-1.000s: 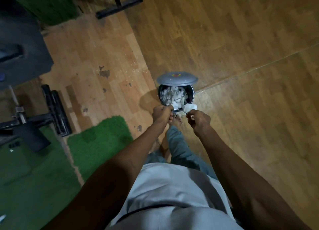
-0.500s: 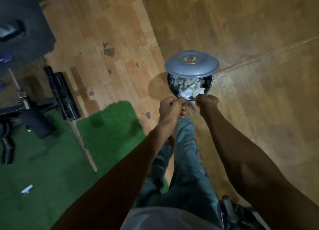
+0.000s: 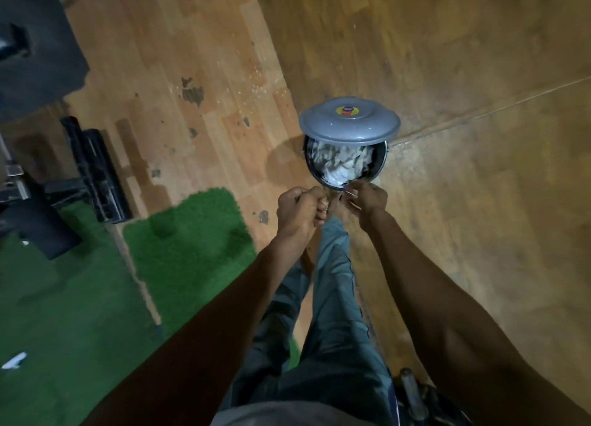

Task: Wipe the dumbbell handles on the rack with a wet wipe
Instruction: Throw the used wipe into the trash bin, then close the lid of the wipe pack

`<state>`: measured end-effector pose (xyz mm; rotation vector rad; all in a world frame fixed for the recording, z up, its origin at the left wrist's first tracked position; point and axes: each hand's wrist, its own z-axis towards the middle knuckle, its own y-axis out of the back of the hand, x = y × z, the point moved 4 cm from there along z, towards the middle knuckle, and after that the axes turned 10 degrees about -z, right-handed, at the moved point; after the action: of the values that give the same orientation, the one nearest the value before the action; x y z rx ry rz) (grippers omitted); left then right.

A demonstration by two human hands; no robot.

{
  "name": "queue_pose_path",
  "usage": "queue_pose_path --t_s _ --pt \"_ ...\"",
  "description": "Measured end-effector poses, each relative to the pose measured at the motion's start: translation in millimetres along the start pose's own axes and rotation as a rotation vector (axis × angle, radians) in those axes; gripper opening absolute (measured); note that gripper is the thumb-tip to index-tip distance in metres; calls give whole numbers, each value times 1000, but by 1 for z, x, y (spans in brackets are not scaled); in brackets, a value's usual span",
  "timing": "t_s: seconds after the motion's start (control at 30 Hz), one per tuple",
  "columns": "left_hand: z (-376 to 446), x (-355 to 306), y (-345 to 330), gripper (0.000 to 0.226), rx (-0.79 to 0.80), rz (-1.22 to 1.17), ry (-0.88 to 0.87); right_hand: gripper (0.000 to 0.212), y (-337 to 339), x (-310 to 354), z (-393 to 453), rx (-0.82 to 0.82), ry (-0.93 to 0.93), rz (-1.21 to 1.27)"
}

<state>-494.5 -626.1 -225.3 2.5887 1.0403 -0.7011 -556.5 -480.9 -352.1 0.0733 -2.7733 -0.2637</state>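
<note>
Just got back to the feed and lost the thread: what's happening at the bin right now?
The person stands over a small pedal bin on the wooden floor, its grey lid up. The bin is full of crumpled white wipes. The right hand is at the bin's near rim; whether it holds anything is hard to tell. The left hand is curled into a fist beside it, with nothing visible in it. No dumbbell rack is clearly in view, so this looks like throwing away a used wipe, not wiping.

Bin (image 3: 377,170) on floor (image 3: 447,58), lid (image 3: 349,121) at its far rim, wipes (image 3: 339,165) inside; mat (image 3: 185,234) near left.
</note>
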Motion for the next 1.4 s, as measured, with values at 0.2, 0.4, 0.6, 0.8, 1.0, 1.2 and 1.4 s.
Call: queue_pose_path --t_s 0.2,0.4,0.6,0.8,1.0,1.2,1.4 --pt "-35 -30 11 13 66 9 -74 24 -1 17 -76 23 93 60" --pt "-76 -47 32 15 115 -22 -105 16 4 25 -164 19 186 68" --pt "-119 -40 55 12 228 -45 -148 10 30 8 -235 -5 291 119" --pt "-146 -25 54 14 342 19 -177 5 58 -17 -268 -76 337 177" --pt "-166 6 43 19 396 178 -206 13 96 -56 -289 -166 347 240" --pt "-221 66 5 23 554 382 -232 18 175 -129 -308 -313 336 425" --pt "-308 161 -18 27 776 583 -267 17 273 -240 -350 -506 326 629"
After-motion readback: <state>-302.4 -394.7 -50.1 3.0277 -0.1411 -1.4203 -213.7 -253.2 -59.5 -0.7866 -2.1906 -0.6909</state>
